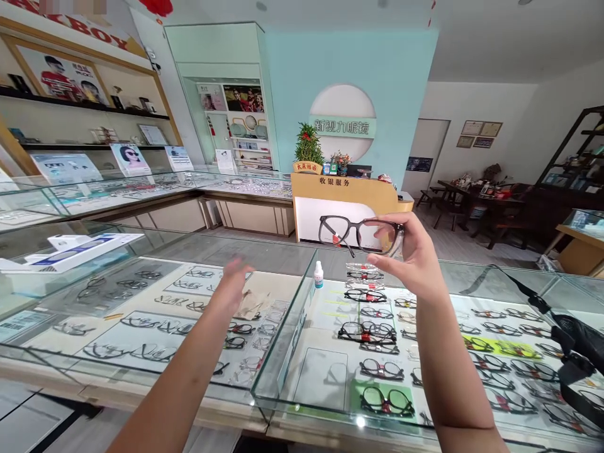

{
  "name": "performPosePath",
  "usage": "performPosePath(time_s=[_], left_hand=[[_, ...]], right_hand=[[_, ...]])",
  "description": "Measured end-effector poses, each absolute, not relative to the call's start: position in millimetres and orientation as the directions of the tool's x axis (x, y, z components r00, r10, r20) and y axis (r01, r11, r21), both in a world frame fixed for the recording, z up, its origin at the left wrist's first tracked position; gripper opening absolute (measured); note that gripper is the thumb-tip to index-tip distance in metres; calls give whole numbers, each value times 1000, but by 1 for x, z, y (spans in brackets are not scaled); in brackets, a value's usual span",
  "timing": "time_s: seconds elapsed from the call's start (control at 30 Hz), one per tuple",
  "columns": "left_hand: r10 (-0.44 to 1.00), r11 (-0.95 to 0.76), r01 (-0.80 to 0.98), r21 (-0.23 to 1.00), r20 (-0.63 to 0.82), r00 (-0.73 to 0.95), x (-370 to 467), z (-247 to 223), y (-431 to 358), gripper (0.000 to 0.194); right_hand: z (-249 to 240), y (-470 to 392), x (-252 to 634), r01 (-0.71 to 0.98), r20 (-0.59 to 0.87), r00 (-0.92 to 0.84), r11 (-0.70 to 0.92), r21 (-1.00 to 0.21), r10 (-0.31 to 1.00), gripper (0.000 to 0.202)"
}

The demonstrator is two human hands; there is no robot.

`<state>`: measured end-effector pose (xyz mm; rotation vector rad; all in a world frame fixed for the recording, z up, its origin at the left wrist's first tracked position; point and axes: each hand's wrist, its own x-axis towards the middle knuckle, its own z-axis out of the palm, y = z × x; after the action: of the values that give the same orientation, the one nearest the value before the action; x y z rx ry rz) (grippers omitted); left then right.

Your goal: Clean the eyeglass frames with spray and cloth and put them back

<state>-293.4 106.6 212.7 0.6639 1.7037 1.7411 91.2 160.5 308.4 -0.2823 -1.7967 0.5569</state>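
Nearest the viewer, a glass display case (287,408) is spanning the right foreground; inside it, spectacle frames are lying in rows, one black pair (387,402) resting on a green card (357,393). A black strapped object (578,346) is occupying the right margin. A second display case (283,277) is adjoining on the left and also displaying frames. Above it the left hand (237,277) is extending, its fingers blurring, so that one cannot tell how wide they are standing; a crumpled beige item (253,304) is appearing just beside it. The right hand (410,251) is pinching a pair of dark-rimmed eyeglasses (353,224) between thumb and fingers at its right end, and is holding it raised over the right case, one temple showing below the bridge. Left of this pair and lower, a small white bottle (319,277) is standing upright. Farther back, a wooden-topped service counter (306,189) is bearing a leafy plant (309,146); behind, a turquoise wall (287,75) is carrying a round sign (343,100).
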Motion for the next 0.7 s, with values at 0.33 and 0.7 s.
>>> performPosePath(time_s=[0.33, 0.7], left_hand=[[763, -522, 397, 755, 621, -178, -213, 361, 242, 17], [706, -705, -63, 707, 707, 31, -131, 299, 172, 85]], right_hand=[[315, 164, 108, -118, 785, -175, 779, -616, 594, 56], [319, 172, 113, -275, 715, -134, 668, -692, 686, 57]])
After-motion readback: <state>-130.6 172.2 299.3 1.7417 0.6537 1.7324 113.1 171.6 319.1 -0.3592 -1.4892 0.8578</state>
